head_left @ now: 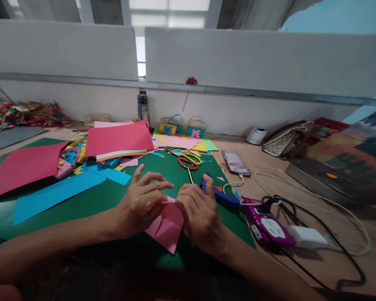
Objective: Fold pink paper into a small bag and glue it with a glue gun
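Note:
A folded piece of pink paper is held between both hands over the front of the green mat. My left hand pinches its upper left edge, with the other fingers raised. My right hand is closed on the upper right edge, thumb up. Just beyond the right hand lies a blue glue gun, partly hidden behind it. Scissors with red and yellow handles rest on the mat ahead, near a thin pointed tool.
Red sheets and blue paper strips lie to the left. Small paper bags stand at the back beside a bottle. On the right are a phone, a purple power strip, tangled cables and a grey case.

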A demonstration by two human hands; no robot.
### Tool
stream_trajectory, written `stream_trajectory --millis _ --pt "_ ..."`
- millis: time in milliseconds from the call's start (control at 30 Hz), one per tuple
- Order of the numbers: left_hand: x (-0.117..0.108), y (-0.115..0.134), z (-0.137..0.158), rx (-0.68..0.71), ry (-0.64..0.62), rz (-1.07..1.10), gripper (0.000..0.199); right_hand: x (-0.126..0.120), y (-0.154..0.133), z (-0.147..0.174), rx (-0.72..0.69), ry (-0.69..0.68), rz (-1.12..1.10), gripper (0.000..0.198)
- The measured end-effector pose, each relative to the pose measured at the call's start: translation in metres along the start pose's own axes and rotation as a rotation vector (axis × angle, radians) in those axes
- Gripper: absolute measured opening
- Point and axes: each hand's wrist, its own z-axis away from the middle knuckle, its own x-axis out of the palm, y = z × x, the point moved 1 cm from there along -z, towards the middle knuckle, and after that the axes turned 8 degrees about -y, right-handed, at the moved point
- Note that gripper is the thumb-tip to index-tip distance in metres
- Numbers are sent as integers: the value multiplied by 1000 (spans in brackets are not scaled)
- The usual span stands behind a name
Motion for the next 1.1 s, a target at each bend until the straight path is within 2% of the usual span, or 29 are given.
stream_trajectory --millis 367,533,633,733,900,1033,1100 --pt "-14 -3 -4 -7 -75 45 16 -5 4 1 9 35 16 17" --pt "-11 -4 -4 -11 -75 22 10 -2 5 2 6 20 10 16" --pt "-6 -5 -2 13 -68 -23 13 1 4 2 -3 3 2 18" --pt "-4 -8 0 43 -34 -72 16 3 2 2 8 -14 1 19" --pt "-8 -8 0 68 57 -122 7 2 3 2 44 -53 55 18" --pt "-20 -3 -1 52 205 -156 24 -1 6 -1 95 -18 136 18" --pt "-23 -2 0 28 245 -156 26 -3 8 -3 107 3 159 19"
